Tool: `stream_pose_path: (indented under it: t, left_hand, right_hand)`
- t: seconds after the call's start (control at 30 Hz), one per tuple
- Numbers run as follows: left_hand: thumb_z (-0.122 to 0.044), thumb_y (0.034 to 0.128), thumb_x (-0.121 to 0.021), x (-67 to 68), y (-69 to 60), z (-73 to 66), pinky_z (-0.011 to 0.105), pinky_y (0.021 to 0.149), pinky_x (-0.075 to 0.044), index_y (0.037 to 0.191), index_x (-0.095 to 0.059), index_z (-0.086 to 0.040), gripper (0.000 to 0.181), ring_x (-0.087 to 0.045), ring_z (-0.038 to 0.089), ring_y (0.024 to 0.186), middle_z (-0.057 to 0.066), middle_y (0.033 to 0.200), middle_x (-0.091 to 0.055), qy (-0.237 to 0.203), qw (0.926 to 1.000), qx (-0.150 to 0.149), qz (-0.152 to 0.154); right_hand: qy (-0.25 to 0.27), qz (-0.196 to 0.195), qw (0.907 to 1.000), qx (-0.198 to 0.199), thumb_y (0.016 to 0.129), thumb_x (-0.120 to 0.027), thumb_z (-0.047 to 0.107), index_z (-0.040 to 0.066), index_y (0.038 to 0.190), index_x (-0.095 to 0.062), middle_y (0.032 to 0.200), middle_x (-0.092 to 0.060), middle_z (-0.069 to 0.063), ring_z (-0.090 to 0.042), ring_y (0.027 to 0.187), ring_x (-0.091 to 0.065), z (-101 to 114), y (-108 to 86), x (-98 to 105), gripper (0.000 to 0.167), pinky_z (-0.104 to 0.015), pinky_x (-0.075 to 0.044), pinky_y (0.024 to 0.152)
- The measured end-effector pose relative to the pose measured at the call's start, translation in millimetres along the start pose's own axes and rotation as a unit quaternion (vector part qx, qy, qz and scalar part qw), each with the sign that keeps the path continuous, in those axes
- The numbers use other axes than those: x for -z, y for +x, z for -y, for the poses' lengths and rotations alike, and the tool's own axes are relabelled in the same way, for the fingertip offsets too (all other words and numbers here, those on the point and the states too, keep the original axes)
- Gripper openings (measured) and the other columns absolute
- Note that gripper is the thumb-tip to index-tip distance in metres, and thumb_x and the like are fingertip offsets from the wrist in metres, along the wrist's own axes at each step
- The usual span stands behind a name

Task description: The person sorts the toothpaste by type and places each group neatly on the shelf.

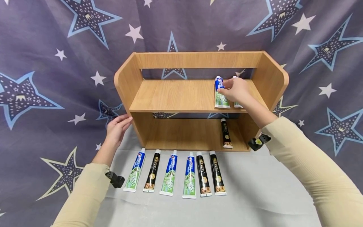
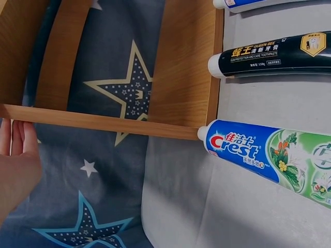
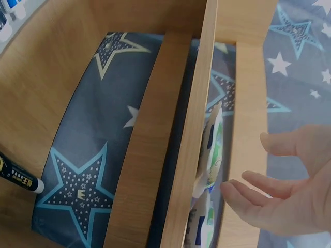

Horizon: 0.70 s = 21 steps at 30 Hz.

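Two blue-green Crest tubes lie side by side at the right of the upper shelf (image 1: 175, 94). My right hand (image 1: 236, 91) is over them, fingertips by the left tube (image 1: 222, 94) and partly covering the right one (image 1: 237, 104). From the right wrist view, that hand (image 3: 284, 191) has its fingers and thumb spread apart, with a gap between them and the tubes (image 3: 212, 150). My left hand (image 1: 115, 130) touches the outside of the rack's left side panel with its fingertips; the left wrist view shows its fingers (image 2: 18, 137) extended against the panel edge.
One black tube (image 1: 226, 134) lies at the right of the lower shelf (image 1: 184, 134). Before the rack, a row of blue-green tubes (image 1: 169, 175) and black tubes (image 1: 152, 171) lies on the grey cloth (image 1: 153, 211). A star-patterned curtain (image 1: 37, 50) hangs behind.
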State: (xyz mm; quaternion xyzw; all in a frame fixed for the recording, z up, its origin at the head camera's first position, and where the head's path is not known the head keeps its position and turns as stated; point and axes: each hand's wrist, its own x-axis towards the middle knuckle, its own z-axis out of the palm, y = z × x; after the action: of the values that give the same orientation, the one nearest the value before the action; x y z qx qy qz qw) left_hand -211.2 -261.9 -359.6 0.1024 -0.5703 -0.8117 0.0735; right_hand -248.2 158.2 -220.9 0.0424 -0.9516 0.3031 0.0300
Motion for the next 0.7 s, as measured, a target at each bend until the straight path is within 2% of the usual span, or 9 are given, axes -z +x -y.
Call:
stream_pose_path:
  t: [0.17,0.33,0.4,0.47,0.57,0.7]
  left_hand:
    - [0.004,0.0856,-0.066,0.0,-0.4,0.3,0.011,0.08,-0.058,0.084,-0.067,-0.014,0.019,-0.07,0.0,0.078,-0.006,0.082,-0.071,0.0,1.0,0.0,-0.001]
    - [0.004,0.0857,-0.066,-1.0,-1.1,-2.3,0.01,0.079,-0.058,0.085,-0.066,-0.014,0.018,-0.069,-0.001,0.078,-0.007,0.082,-0.071,0.001,1.0,0.003,-0.001]
    - [0.004,0.0861,-0.066,-1.4,-1.1,-2.9,0.01,0.079,-0.057,0.085,-0.066,-0.014,0.018,-0.069,-0.001,0.078,-0.007,0.082,-0.071,0.003,1.0,0.002,0.0]
    - [0.004,0.0866,-0.065,-1.4,-0.9,-2.8,0.01,0.079,-0.057,0.086,-0.066,-0.014,0.018,-0.069,-0.001,0.078,-0.007,0.082,-0.071,0.004,1.0,0.002,0.002]
    - [0.004,0.0865,-0.065,-1.1,-0.9,-2.1,0.01,0.08,-0.057,0.085,-0.066,-0.014,0.019,-0.069,-0.001,0.078,-0.007,0.082,-0.071,0.005,1.0,0.003,0.001]
    - [0.004,0.086,-0.066,-0.2,-0.9,-1.0,0.011,0.08,-0.058,0.085,-0.067,-0.014,0.018,-0.07,0.0,0.079,-0.007,0.081,-0.071,0.004,1.0,0.005,-0.001]
  right_hand:
    - [0.048,-0.014,0.9971,0.057,0.093,-0.061,0.023,-0.003,0.126,-0.058,0.123,-0.063,-0.025,-0.037,0.112,-0.062,-8,-25.3,2,0.042,-0.046,-0.053,0.095]
    - [0.078,-0.018,0.9935,0.081,0.094,-0.062,0.023,-0.002,0.123,-0.06,0.12,-0.064,-0.025,-0.039,0.109,-0.063,-18,-53.7,3,0.039,-0.048,-0.056,0.092]
    - [0.076,-0.023,0.9933,0.084,0.093,-0.063,0.025,-0.001,0.121,-0.062,0.119,-0.065,-0.024,-0.037,0.106,-0.065,-24,-63.8,2,0.038,-0.041,-0.059,0.088]
    - [0.075,-0.024,0.9933,0.085,0.093,-0.063,0.025,-0.001,0.119,-0.063,0.116,-0.067,-0.023,-0.035,0.103,-0.066,-31,-72.5,-2,0.036,-0.028,-0.058,0.082]
    - [0.074,-0.019,0.9945,0.071,0.094,-0.063,0.028,0.001,0.117,-0.065,0.114,-0.068,-0.021,-0.032,0.101,-0.067,-44,-82.8,-10,0.036,-0.01,-0.05,0.073]
    - [0.074,-0.008,0.9964,0.04,0.094,-0.062,0.029,0.003,0.115,-0.065,0.114,-0.069,-0.019,-0.029,0.1,-0.066,-66,-90.9,-30,0.034,-0.011,-0.049,0.072]
